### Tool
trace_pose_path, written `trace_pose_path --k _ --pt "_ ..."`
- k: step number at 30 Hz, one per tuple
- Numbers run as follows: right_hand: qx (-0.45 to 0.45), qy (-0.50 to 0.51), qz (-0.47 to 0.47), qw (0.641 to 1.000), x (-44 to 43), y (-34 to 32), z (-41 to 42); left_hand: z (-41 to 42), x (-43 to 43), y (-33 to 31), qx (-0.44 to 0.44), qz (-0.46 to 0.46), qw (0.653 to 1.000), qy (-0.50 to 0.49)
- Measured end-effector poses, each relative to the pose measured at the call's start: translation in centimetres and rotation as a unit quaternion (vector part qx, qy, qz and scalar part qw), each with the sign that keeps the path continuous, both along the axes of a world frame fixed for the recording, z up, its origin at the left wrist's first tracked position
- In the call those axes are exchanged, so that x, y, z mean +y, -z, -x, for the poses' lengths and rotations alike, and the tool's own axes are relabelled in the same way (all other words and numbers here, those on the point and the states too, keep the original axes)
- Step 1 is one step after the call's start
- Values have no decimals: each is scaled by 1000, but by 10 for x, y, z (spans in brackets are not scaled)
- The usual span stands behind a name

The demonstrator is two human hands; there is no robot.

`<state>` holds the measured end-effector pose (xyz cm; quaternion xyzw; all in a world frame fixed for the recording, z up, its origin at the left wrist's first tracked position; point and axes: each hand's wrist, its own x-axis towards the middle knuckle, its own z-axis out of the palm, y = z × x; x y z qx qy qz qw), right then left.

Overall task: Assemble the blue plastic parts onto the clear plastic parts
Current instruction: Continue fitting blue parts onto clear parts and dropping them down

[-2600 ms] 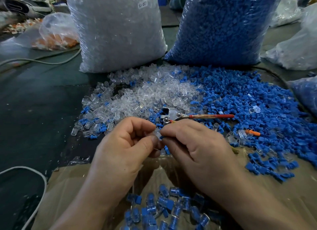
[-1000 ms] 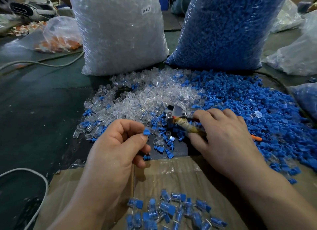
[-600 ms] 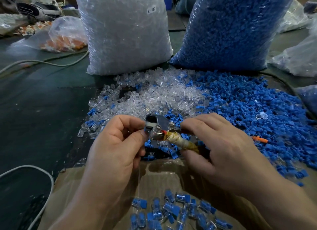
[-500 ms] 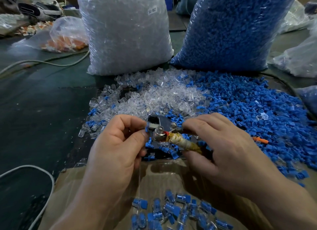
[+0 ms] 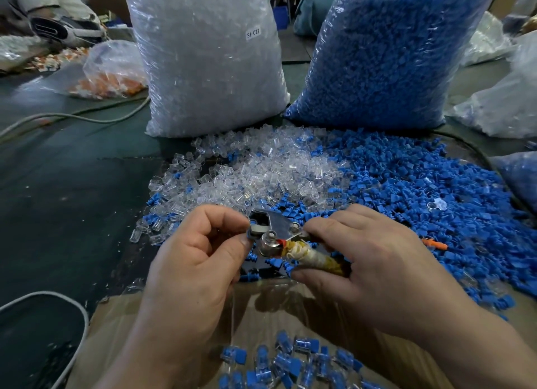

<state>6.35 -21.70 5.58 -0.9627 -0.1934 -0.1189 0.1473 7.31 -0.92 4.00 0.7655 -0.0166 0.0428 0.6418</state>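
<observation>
Left grip [image 5: 200, 255] pinches a blue part [image 5: 249, 238] against a metal hand tool [image 5: 274, 231] whose wrapped handle the right grip [image 5: 363, 260] clasps; dark table [image 5: 58, 214]; bag of clear parts [image 5: 209, 63], bag of blue parts [image 5: 386, 54] behind.

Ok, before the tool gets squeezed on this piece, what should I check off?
1. The right hand grips the tool by its wrapped handle: ok.
2. The left hand pinches the part against the tool's head: ok.
3. The part's blue half seated straight: cannot tell, fingers hide it.
4. The left fingertips out of the jaws: cannot tell.
5. Loose clear parts and blue parts heaped within reach: ok.
</observation>
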Motion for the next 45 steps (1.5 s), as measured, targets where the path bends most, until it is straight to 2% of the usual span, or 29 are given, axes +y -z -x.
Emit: trace_pose_path --k 3,5,8,10,15,17,19,21,24,31,34,37,39,40,41,42,43,44,45 --pt "18 22 -11 1000 -4 4 0 -1 -1 0 -9 -4 1000 -26" --pt "32 58 21 998 -9 6 -2 -4 0 1 2 1 999 -38" --pt "56 122 80 988 -14 9 -12 -4 -1 2 62 -1 998 3" --pt "75 145 107 981 -13 11 -18 -2 -5 5 84 -46 995 43" --pt "111 163 123 973 -11 14 -23 -1 -9 13 81 -78 993 44" --pt "92 163 107 976 -10 13 -20 -1 -10 14 70 -87 993 35" --pt "39 147 58 987 -5 10 -14 -1 -13 15 57 -92 994 27" --pt "-13 89 10 996 7 8 -5 -1 -15 16 45 -98 994 26" --pt "-27 -5 11 1000 19 11 1 2 -17 14 21 -100 994 43" --pt "-64 -21 -5 998 19 10 1 7 -18 2 -96 -148 983 56" --pt "-77 -27 -32 996 19 8 2 8 -15 -3 -56 -101 992 56" --pt "-76 -55 -39 995 22 6 5 5 -12 -3 25 -109 989 98" --pt "-29 -55 -63 996 25 5 7 2 -9 -2 33 -89 988 122" --pt "16 -34 -98 994 27 3 8 1 -7 -2 9 -86 987 134" --pt "81 -14 -160 984 28 1 9 0 -5 -2 -24 -91 984 150" --pt "174 1 -267 948 29 -2 11 0 -3 -2 -59 -99 978 172" --pt "277 11 -392 877 28 -5 11 1 -2 -2 -89 -102 972 194" --pt "376 23 -482 791 27 -8 11 2 0 -2 -110 -99 965 215" --pt "436 23 -517 736 26 -12 12 3 2 -3 -116 -89 961 235"
